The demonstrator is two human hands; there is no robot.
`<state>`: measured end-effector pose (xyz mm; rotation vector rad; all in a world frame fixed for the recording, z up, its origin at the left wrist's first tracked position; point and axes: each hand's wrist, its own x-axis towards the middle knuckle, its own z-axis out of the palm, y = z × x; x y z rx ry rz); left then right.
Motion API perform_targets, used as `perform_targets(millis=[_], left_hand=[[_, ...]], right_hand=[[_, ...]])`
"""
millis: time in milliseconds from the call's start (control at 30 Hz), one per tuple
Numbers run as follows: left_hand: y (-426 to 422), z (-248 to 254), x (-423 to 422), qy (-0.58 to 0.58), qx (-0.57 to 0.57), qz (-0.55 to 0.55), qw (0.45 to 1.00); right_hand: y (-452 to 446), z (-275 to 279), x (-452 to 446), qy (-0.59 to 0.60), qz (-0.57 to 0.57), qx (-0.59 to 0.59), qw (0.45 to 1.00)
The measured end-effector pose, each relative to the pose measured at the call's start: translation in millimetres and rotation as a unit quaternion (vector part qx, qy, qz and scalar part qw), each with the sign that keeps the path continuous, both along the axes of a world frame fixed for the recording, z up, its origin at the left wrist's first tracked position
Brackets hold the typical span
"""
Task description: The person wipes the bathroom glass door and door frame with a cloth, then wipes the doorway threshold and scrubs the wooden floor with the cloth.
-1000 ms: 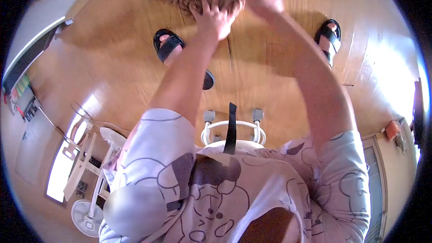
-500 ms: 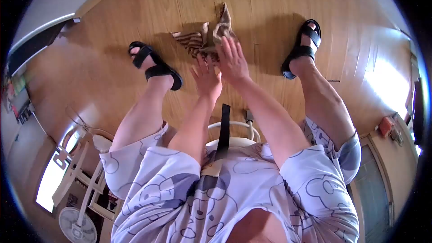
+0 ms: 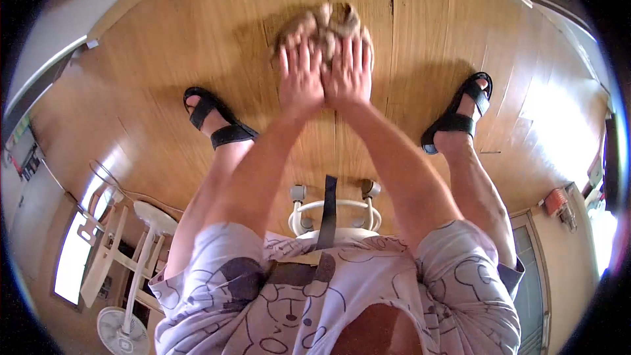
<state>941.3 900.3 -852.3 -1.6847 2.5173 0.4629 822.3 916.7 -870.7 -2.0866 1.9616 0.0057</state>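
Note:
A crumpled brown and beige cloth (image 3: 299, 28) lies bunched on the wooden floor at the top middle of the head view. My left hand (image 3: 302, 85) rests flat on its near left side, with the fingers stretched forward. Beside it, my right hand (image 3: 348, 79) is laid flat on the near right side, its fingers also extended. The two hands are side by side, nearly touching at the thumbs. Fingertips sink partly into the folds, and the cloth's underside is hidden.
My feet in black sandals (image 3: 213, 118) stand wide apart on the wood-patterned floor (image 3: 217, 46). Below me is a white seat frame with casters (image 3: 298, 192). A white fan (image 3: 123, 330) and a pale wooden frame (image 3: 105, 256) stand at lower left, with a cable nearby.
Both hands have pushed forward, away from my body, taking the cloth along. The cloth is now more bunched up, and the hands are level with each other.

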Motion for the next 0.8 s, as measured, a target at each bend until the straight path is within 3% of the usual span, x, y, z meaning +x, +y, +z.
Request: perform_targets(millis=[67,133,167,200,267,300,333,400,467,500,567,667,767,800], left_hand=[[-71.1,-8.9,-4.3,-0.109,-0.061,-0.045,0.991],[-130.2,-38.6,-10.1,-0.094,-0.124,0.005,0.988],[-160.4,-35.4,-15.3,-0.075,-0.064,0.013,0.995],[-185.9,-24.4,-21.2,-0.056,-0.006,0.022,0.998],[-175.0,-11.3,-28.7,-0.012,0.013,0.080,0.997],[-159.5,-40.6,-17.2,-0.041,-0.026,0.034,0.998],[-132.6,-33.5,-14.2,-0.023,-0.056,0.020,0.998],[-78.6,-16.0,-8.7,0.009,-0.118,-0.009,0.993],[-12.7,5.1,-8.2,0.062,-0.026,0.002,0.998],[25.3,7.3,-11.5,0.057,0.024,0.033,0.998],[95.8,11.7,-17.9,-0.018,0.176,0.043,0.983],[101.2,15.5,-31.4,-0.039,0.212,0.049,0.975],[48.5,-14.4,-48.4,0.099,0.070,0.044,0.992],[12.6,-13.3,-62.1,0.034,0.023,-0.032,0.999]], right_hand=[[-77.9,2.4,-11.1,0.008,0.021,-0.086,0.996],[-148.2,-16.3,-20.2,-0.030,0.029,-0.177,0.983],[-175.0,19.4,-22.1,-0.021,0.029,-0.189,0.981],[-189.8,11.7,-23.5,-0.017,0.038,-0.133,0.990],[-184.9,15.7,-22.2,-0.066,0.023,-0.123,0.990],[-171.3,18.9,-22.5,-0.072,0.024,-0.135,0.988],[-152.2,18.7,-21.6,-0.077,0.024,-0.146,0.986],[-87.0,-5.5,-19.4,0.008,0.062,-0.081,0.995],[-14.0,0.9,-20.0,-0.006,0.103,-0.025,0.994],[25.0,7.9,-20.3,-0.124,0.062,-0.063,0.988],[96.9,21.0,-22.3,-0.080,0.034,0.106,0.991],[99.7,26.7,-25.3,-0.074,-0.001,0.155,0.985],[56.7,-0.1,-49.3,-0.103,-0.011,0.000,0.995],[21.7,6.9,-59.3,-0.001,0.011,0.058,0.998]])
